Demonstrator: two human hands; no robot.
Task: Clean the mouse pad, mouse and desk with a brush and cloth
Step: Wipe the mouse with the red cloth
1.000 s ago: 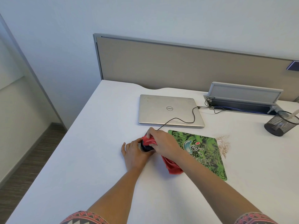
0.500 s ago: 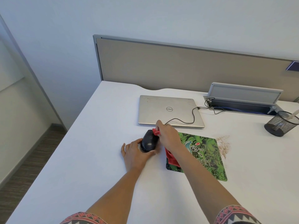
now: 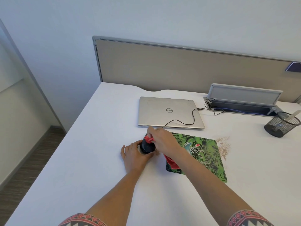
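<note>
A: From the head camera, what are the hands doing?

B: The left hand is closing around the back of the black mouse and keeping it steady on the white tabletop, just left of the green mouse pad. The right hand is pinching a red cloth and rubbing the front of the mouse with it

A: How is the mouse going to feel?

B: I think it is light, hard and smooth, so it is likely sliding easily. Holding its sides and back looks best, away from the thin wire running over the laptop

A: And the cloth?

B: It is soft and floppy. Its loose end is hanging down onto the mouse pad, so bunching it in the fingers is helping

A: Anything else to clean?

B: Pale crumbs are lying on the tabletop beside the pad's right edge. I am not seeing a brush
</note>
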